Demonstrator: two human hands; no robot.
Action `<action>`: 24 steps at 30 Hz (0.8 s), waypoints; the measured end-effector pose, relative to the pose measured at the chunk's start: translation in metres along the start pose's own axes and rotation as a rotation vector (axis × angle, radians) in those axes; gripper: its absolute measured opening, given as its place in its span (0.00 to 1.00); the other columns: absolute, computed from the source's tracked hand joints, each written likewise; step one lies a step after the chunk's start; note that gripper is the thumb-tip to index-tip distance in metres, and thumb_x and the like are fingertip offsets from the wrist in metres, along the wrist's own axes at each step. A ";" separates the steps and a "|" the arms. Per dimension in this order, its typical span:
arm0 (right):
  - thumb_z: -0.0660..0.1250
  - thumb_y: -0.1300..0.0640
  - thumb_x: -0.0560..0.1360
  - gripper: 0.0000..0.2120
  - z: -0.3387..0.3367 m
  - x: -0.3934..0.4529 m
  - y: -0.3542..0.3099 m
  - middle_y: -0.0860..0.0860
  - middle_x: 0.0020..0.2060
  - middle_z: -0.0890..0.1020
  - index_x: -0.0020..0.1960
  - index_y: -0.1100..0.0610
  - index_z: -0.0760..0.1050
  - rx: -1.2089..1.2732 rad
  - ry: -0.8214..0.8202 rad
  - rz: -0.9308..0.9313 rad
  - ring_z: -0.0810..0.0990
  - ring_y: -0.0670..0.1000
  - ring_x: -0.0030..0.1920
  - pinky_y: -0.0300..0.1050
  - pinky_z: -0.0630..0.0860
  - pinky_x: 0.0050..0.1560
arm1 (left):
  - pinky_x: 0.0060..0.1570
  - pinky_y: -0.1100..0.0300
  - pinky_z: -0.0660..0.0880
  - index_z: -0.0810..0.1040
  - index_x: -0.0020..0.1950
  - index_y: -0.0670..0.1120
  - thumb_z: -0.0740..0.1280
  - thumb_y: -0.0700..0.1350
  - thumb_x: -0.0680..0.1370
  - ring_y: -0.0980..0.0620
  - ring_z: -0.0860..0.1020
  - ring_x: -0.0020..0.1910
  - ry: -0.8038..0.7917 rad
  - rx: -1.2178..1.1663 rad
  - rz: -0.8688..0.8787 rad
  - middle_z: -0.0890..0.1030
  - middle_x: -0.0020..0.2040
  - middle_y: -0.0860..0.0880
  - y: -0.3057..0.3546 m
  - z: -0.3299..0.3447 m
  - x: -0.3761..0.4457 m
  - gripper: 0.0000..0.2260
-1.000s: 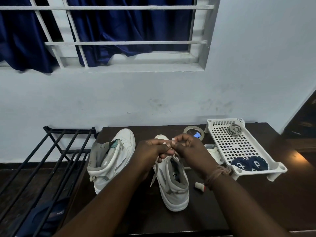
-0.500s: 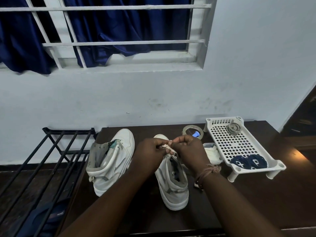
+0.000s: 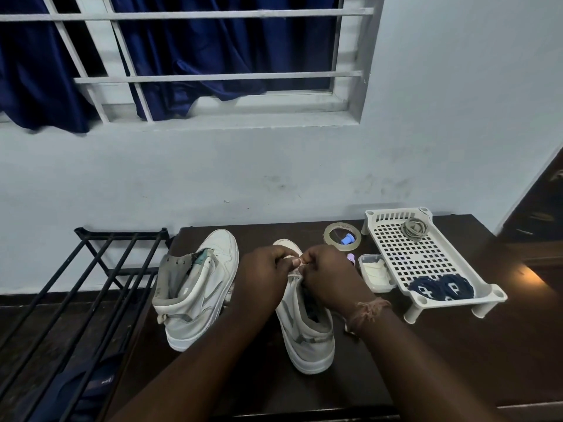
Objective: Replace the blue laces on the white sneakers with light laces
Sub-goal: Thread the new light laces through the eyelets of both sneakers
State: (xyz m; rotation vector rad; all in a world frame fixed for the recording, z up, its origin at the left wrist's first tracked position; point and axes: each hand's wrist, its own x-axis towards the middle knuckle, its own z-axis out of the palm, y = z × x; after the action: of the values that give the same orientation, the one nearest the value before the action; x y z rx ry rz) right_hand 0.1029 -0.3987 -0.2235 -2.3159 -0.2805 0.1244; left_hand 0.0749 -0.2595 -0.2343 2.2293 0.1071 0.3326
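Note:
Two white high-top sneakers stand on a dark table (image 3: 426,360). The left sneaker (image 3: 198,287) has no lace and its tongue is open. Over the front of the right sneaker (image 3: 307,333) my left hand (image 3: 262,275) and my right hand (image 3: 329,278) meet, both pinching a light lace (image 3: 297,271) near the eyelets. Most of the lace is hidden by my fingers. Two coiled blue laces (image 3: 441,289) lie in the near end of a white perforated tray (image 3: 405,254).
A grey lace coil (image 3: 415,229) sits at the tray's far end. A tape roll (image 3: 342,237) with a blue cap inside and a small clear box (image 3: 376,272) lie between shoe and tray. A black metal rack (image 3: 76,287) stands left of the table.
Both hands stay at the front of the right sneaker, working the light lace with small finger movements. The view has shifted slightly.

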 end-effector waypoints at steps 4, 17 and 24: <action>0.62 0.65 0.75 0.08 0.000 -0.002 0.002 0.60 0.37 0.81 0.39 0.65 0.76 -0.016 -0.016 -0.014 0.77 0.55 0.36 0.51 0.74 0.41 | 0.44 0.57 0.76 0.86 0.43 0.51 0.71 0.47 0.77 0.58 0.81 0.40 0.019 0.014 -0.036 0.84 0.39 0.55 -0.001 0.005 0.000 0.05; 0.68 0.49 0.75 0.09 -0.004 0.002 0.008 0.46 0.40 0.75 0.37 0.50 0.75 -0.232 0.286 -0.169 0.75 0.50 0.45 0.49 0.73 0.45 | 0.30 0.66 0.75 0.83 0.49 0.37 0.68 0.37 0.81 0.56 0.76 0.29 -0.152 -0.955 -0.650 0.81 0.35 0.44 0.007 0.012 0.001 0.06; 0.63 0.55 0.74 0.07 -0.006 -0.002 0.004 0.49 0.37 0.78 0.37 0.52 0.73 -0.200 0.157 -0.165 0.77 0.51 0.41 0.47 0.75 0.44 | 0.33 0.63 0.79 0.83 0.46 0.39 0.71 0.41 0.79 0.54 0.80 0.29 -0.185 -0.985 -0.754 0.83 0.35 0.45 0.004 0.008 0.003 0.06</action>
State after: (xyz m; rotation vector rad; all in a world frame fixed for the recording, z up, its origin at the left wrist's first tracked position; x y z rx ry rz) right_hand 0.1030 -0.4055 -0.2221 -2.4715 -0.4180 -0.1751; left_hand 0.0802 -0.2671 -0.2355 1.1158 0.5370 -0.2156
